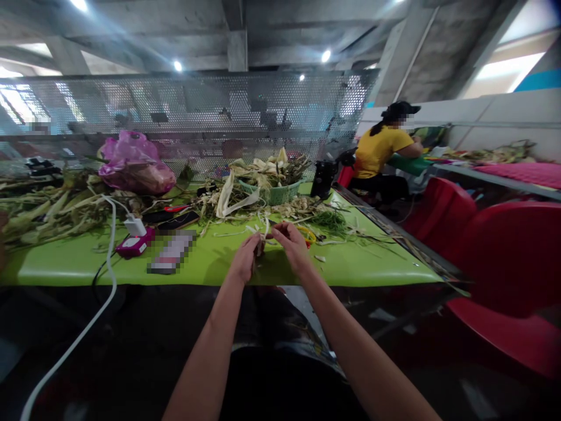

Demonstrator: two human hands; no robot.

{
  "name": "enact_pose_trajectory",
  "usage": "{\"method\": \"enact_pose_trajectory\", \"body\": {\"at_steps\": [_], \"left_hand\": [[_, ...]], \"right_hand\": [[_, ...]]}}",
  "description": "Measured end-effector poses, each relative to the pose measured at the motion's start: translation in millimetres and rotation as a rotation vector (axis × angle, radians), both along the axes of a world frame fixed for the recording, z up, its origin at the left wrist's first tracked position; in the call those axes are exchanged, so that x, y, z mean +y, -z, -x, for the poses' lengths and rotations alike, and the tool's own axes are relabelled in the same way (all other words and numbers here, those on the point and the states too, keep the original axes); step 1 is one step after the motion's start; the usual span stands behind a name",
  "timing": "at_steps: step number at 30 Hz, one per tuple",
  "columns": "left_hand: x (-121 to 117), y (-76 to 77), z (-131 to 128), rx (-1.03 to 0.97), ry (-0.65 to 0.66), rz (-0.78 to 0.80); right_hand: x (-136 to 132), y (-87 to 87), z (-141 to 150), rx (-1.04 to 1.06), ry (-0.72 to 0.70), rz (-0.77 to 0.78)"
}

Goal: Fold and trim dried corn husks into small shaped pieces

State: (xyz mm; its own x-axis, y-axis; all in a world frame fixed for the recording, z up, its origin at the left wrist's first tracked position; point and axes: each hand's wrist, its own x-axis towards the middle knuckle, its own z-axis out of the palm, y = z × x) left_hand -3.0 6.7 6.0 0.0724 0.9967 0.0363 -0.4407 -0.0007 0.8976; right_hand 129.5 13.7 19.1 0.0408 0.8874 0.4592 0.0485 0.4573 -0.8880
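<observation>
My left hand (246, 254) is closed around a small bundle of pale dried husk strips (262, 238), just above the green tabletop (228, 266). Close beside it, my right hand (291, 242) has thumb and fingers pinched at the bundle's right side, seemingly on one strip; the fingertips are small and partly hidden. A few white strip ends stick up between the hands. Behind my right hand lies a yellow-handled tool (309, 235), partly covered. Beyond both hands stands a green basket (284, 194) heaped with dried husks (267, 169).
Leafy dried stalks (35, 216) cover the left side, beside a purple plastic bag (134, 161). Nearer are a phone (172, 251) and a magenta power block (135, 242) with a white cable (114, 257). Red chairs (504, 257) and a person in yellow (381, 149) are at right.
</observation>
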Motion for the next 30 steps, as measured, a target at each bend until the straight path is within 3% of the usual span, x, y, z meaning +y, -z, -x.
{"method": "enact_pose_trajectory", "body": {"at_steps": [8,20,30], "left_hand": [[-0.1,-4.1,0.2,-0.164,0.051,-0.029],[2.6,0.6,4.0,-0.105,0.000,-0.033],[-1.2,-0.7,-4.5,-0.006,0.114,-0.108]], "right_hand": [[-6.6,9.2,-0.9,-0.134,0.004,0.017],[-2.2,10.5,-1.4,-0.153,0.101,-0.025],[-2.7,11.5,-1.3,-0.035,-0.016,0.006]]}}
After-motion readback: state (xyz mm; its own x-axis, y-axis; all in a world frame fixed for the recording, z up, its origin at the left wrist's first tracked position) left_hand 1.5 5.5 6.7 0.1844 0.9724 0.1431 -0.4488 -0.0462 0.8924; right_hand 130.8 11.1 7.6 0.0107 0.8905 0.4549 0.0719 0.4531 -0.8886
